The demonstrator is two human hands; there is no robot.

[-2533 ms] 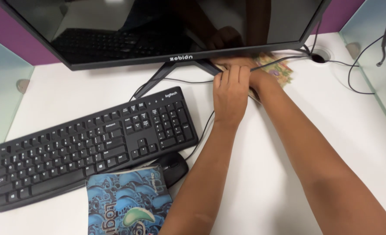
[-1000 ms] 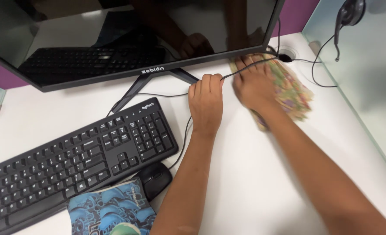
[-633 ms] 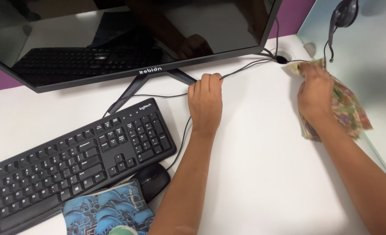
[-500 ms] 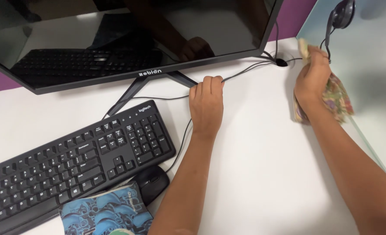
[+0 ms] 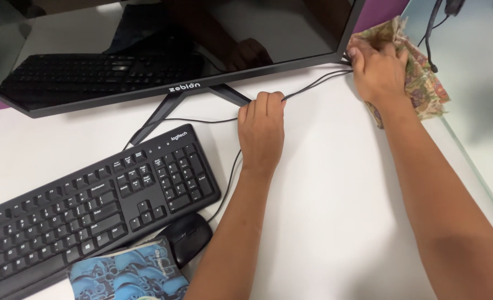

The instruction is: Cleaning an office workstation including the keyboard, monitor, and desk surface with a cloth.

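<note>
Left hand: your left hand (image 5: 262, 130) lies knuckles up on the white desk (image 5: 335, 222); its fingers are curled shut around the thin dark cables (image 5: 313, 86), holding them lifted just in front of the monitor stand (image 5: 171, 108).
Right hand: your right hand (image 5: 377, 69) presses down on the patterned cloth (image 5: 424, 83); its fingers are spread over the cloth and gripping it at the desk's far right corner, beside the monitor's (image 5: 163, 44) lower right edge.
Cables: they run from your left fist up toward your right hand, and down past the keyboard (image 5: 91, 205).
Nearby: a black mouse (image 5: 184, 239) touches the keyboard's near corner; a blue mouse pad (image 5: 127, 278) lies just beside it.
</note>
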